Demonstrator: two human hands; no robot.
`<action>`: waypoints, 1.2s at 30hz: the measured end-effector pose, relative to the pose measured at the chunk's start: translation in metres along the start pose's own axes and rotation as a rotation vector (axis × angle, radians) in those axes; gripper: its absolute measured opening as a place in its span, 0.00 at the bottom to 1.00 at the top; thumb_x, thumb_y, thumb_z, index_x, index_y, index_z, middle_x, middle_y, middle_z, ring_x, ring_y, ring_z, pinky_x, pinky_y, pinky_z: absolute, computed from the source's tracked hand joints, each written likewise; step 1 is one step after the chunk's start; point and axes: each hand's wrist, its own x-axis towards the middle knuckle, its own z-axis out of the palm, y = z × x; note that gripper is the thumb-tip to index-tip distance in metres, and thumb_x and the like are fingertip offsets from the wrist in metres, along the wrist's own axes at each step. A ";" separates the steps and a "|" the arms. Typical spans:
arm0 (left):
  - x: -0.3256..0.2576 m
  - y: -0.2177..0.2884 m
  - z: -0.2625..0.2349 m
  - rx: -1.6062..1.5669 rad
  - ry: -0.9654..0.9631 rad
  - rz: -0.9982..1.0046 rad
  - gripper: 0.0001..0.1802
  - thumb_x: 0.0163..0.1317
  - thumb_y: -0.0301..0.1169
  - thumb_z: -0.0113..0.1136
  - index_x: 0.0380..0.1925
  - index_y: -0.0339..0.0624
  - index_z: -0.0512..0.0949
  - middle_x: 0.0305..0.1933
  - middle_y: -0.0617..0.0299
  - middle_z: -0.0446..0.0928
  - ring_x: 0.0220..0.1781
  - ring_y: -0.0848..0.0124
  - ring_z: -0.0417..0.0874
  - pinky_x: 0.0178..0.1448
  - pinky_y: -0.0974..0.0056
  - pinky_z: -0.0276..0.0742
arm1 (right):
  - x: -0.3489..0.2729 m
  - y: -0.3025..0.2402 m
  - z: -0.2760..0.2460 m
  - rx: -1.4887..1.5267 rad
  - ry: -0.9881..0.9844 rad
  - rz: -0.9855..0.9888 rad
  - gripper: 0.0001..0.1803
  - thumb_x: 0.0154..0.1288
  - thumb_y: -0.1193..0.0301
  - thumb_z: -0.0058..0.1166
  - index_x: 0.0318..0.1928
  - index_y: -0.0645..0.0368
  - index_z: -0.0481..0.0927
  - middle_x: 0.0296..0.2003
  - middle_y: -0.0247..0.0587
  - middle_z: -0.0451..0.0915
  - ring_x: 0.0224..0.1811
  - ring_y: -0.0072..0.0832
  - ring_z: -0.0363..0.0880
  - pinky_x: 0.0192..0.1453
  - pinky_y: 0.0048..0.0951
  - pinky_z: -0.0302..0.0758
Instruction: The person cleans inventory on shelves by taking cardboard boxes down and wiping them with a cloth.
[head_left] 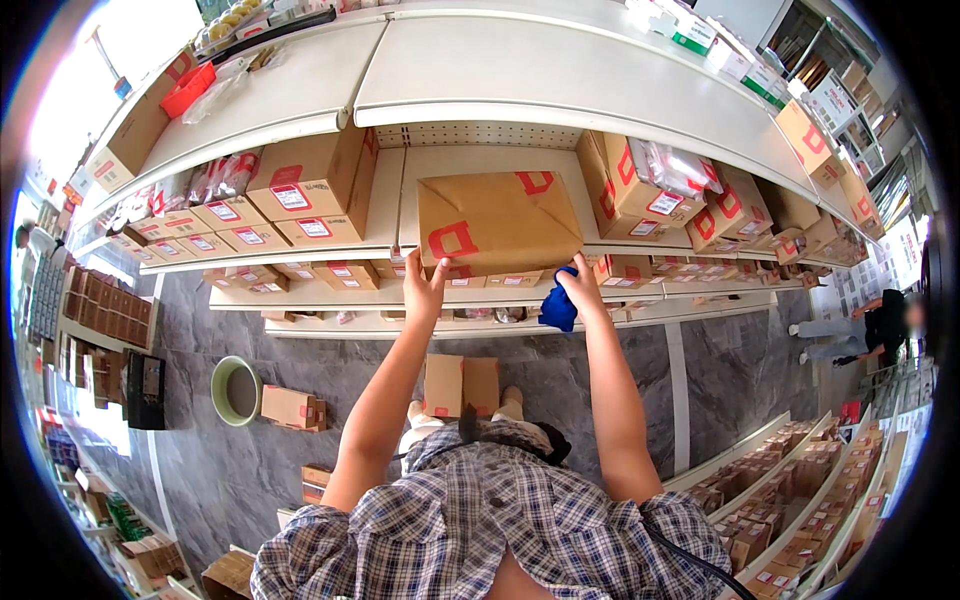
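Note:
A brown cardboard box (500, 215) with red printed marks is held between my two hands at the front of the shelf bay. My left hand (426, 285) grips its near left corner, the thumb up on the front face. At the near right corner my right hand (582, 288) grips the box and also has a crumpled blue cloth (559, 303) hanging from it. The box lies over the opening of the white shelf (478, 160), and its far side reaches above the shelf board. My fingers under the box are hidden.
Labelled cartons (300, 190) fill the shelf on the left, and more cartons (640, 195) stand on the right. On the floor are a cardboard box (460, 385) at my feet, a green round bin (236, 391) and a small carton (290, 408). Another person (875, 325) is at far right.

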 end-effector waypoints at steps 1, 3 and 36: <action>0.002 0.003 -0.001 0.008 0.005 -0.082 0.28 0.62 0.39 0.61 0.55 0.34 0.66 0.50 0.49 0.75 0.54 0.63 0.75 0.57 0.62 0.69 | -0.001 -0.004 -0.004 -0.016 0.011 0.023 0.29 0.52 0.74 0.49 0.59 0.60 0.68 0.49 0.43 0.77 0.49 0.30 0.75 0.52 0.26 0.69; 0.004 0.012 -0.006 0.092 0.104 -0.135 0.29 0.60 0.44 0.62 0.53 0.33 0.70 0.43 0.51 0.77 0.46 0.64 0.77 0.53 0.63 0.71 | -0.011 -0.048 -0.007 0.110 -0.016 0.018 0.28 0.52 0.78 0.46 0.58 0.60 0.71 0.45 0.36 0.77 0.38 0.19 0.71 0.42 0.20 0.67; 0.055 0.035 -0.037 0.033 -0.241 -0.275 0.30 0.61 0.42 0.58 0.57 0.31 0.67 0.49 0.44 0.77 0.51 0.58 0.78 0.56 0.61 0.71 | 0.032 -0.085 0.000 -0.391 0.101 -0.230 0.24 0.56 0.53 0.58 0.40 0.65 0.79 0.35 0.55 0.81 0.41 0.49 0.80 0.44 0.39 0.74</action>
